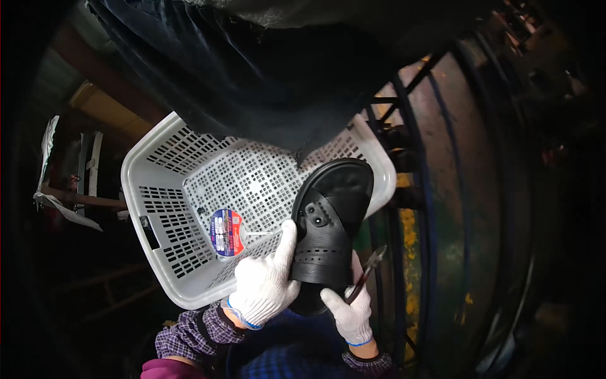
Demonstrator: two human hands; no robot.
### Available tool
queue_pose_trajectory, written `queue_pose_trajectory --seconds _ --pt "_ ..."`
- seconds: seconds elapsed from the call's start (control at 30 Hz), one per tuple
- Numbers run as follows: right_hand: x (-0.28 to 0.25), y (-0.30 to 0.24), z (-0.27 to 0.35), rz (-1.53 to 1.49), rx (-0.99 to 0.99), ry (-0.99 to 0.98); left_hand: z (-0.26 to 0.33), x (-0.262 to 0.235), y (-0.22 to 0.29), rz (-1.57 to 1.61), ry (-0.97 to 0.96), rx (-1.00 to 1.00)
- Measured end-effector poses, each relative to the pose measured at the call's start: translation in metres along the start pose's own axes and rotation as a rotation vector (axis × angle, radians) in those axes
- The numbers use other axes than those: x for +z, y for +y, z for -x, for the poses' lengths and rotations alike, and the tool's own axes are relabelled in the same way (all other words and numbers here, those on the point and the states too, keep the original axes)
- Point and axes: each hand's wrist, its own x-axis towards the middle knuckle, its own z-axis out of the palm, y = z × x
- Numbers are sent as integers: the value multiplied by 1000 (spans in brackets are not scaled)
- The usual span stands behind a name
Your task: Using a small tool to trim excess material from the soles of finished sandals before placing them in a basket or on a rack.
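Note:
A black leather slide sandal (325, 252) is held over the near right part of a light grey plastic basket (173, 289), its toe pointing away from me. My left hand (262, 284), in a white knit glove, grips the sandal's left side with the index finger along its edge. My right hand (349, 312), gloved too, holds the sandal's heel end, its thumb on top. The same hand keeps a plier-like tool (367, 273) with a dark red handle, its metal tip pointing up and right. Some right fingers are hidden behind the sandal.
Inside the slotted basket lies a round-edged blue and red printed label (226, 232). Dark cloth (252, 69) hangs over the basket's far side. To the right are dark metal bars (404, 126) and a worn floor (451, 252) with yellow patches. A wooden bar (88, 199) stands left.

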Motion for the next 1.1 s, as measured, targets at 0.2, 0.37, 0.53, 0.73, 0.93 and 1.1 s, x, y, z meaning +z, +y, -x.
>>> queue_pose_trajectory --seconds 0.2,0.37,0.53,0.73,0.93,1.1 --pt "-57 -25 60 -571 196 54 33 19 -2 1100 -286 4" --pt "-54 -32 95 -545 398 142 35 54 41 1920 -620 -17" --pt "-63 -56 104 -171 123 160 37 54 73 2299 -616 -225" --pt "-80 -123 134 595 -433 256 41 62 56 2241 -822 -227" --pt "-43 -169 123 724 -36 -106 48 36 77 1994 -709 -67" --pt "-39 -146 120 1050 -90 -103 39 55 53 1745 -771 -26"
